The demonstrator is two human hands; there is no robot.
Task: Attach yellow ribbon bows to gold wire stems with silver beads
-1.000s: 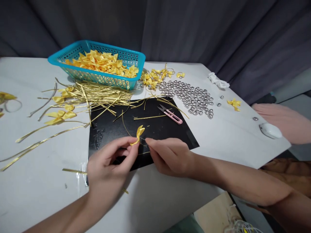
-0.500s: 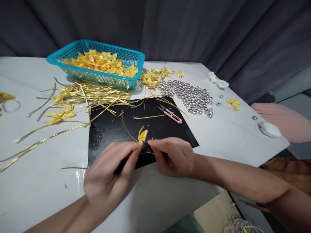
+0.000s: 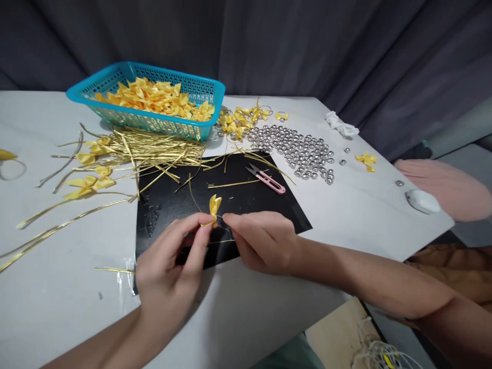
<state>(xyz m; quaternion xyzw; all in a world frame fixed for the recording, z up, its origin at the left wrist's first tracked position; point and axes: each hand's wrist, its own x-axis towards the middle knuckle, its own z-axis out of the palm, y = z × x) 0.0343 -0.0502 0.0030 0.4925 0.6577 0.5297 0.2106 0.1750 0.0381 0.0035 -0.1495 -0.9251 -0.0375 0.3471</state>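
Between thumb and forefinger, my left hand (image 3: 172, 251) pinches a small yellow ribbon bow (image 3: 215, 205), its loops standing up. A gold cord curls around the bow's base at the fingertips. Just to the right, my right hand (image 3: 265, 238) is closed in a pinch on a thin thread end that runs to the bow; whether it is cord or wire is too fine to tell. Both hands are over the near part of a black mat (image 3: 177, 197). Pink thread snips (image 3: 269, 180) lie on the mat beyond my right hand, beside a short gold cord (image 3: 234, 184).
A blue basket (image 3: 146, 119) of yellow bows stands at the back left, with a pile of gold cords (image 3: 157, 148) before it. Silver beads (image 3: 295, 148) are spread right of the mat. A white cloth (image 3: 341, 124) and a white round-edged object (image 3: 423, 201) lie farther right.
Both hands have shifted slightly left in view with the bow, which has turned more upright. The whole scene has drifted slightly left too. Each hand keeps its pinch.
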